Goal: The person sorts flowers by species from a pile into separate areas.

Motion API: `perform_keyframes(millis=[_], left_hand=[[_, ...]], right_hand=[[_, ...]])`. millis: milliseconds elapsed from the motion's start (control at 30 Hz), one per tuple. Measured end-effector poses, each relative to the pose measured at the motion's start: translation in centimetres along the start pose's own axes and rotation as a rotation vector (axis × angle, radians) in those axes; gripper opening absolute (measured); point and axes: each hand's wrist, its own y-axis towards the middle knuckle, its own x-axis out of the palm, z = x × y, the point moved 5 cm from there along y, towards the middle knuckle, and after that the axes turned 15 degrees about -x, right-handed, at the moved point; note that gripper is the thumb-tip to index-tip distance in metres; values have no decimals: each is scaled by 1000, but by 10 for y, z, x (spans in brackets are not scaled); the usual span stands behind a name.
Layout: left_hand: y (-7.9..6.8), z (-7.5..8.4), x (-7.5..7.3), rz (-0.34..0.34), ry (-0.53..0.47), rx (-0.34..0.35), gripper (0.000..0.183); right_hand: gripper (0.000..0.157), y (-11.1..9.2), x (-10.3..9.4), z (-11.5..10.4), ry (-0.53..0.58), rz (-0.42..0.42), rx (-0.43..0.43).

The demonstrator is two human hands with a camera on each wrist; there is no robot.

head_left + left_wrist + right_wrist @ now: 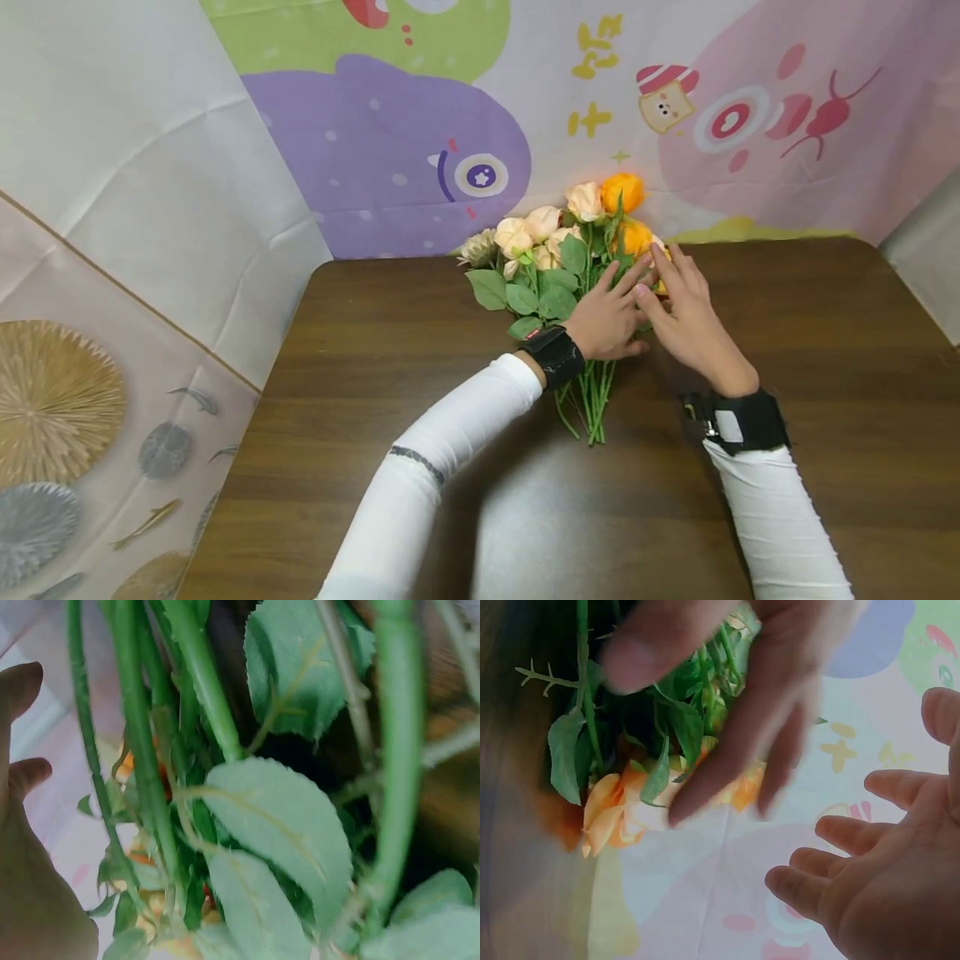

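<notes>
A bunch of flowers with cream roses (514, 237), orange blooms (622, 193) and green leaves lies on the brown table (360, 375), its green stems (596, 404) pointing towards me. My left hand (609, 321) reaches across the upper stems with fingers spread. Beside it on the right, my right hand (693, 325) has straight fingers near the lower orange blooms, its thumb close to the left fingertips. Leaves (277, 825) and stems fill the left wrist view. In the right wrist view, an orange bloom (615, 814) hangs beyond the blurred left fingers.
Behind the table hangs a cartoon-printed cloth (420, 158), with the flower heads right up against it. A pale patterned cloth (150, 275) covers the left side. Each wrist wears a black strap (555, 357).
</notes>
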Motion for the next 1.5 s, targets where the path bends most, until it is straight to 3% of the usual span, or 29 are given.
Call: perform_keyframes(millis=[267, 367, 967, 1500], left_hand=[[7, -5, 31, -203, 95, -100, 75], [8, -8, 40, -240, 112, -122, 70], [5, -26, 63, -263, 27, -162, 63], [-15, -54, 74, -269, -76, -218, 63]], right_hand=[[69, 1, 1, -7, 22, 4, 2], [69, 2, 0, -9, 17, 10, -2], [69, 1, -2, -10, 4, 8, 1], [70, 6, 2, -9, 5, 5, -7]])
